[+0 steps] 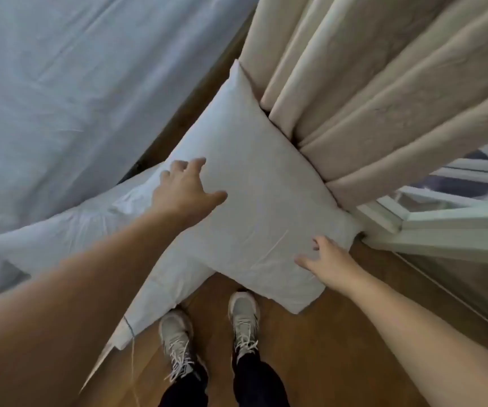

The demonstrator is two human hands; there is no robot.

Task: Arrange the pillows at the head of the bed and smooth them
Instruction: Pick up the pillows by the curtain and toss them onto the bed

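Note:
A white pillow (pixel 251 183) lies tilted on the wooden floor, leaning against the curtain on its right side. A second white pillow (pixel 84 227) lies partly under it, to the left. My left hand (pixel 185 188) hovers over the upper pillow's left edge, fingers spread, holding nothing. My right hand (pixel 325 259) is over the pillow's near right corner, fingers spread, fingertips at or touching the fabric. The bed with its wrinkled white sheet (pixel 60 83) fills the upper left.
Beige curtains (pixel 383 83) hang on the right, with a white window frame (pixel 442 224) below them. The wooden floor (pixel 339 333) runs between bed and window. My two feet in grey sneakers (pixel 210 327) stand just before the pillows.

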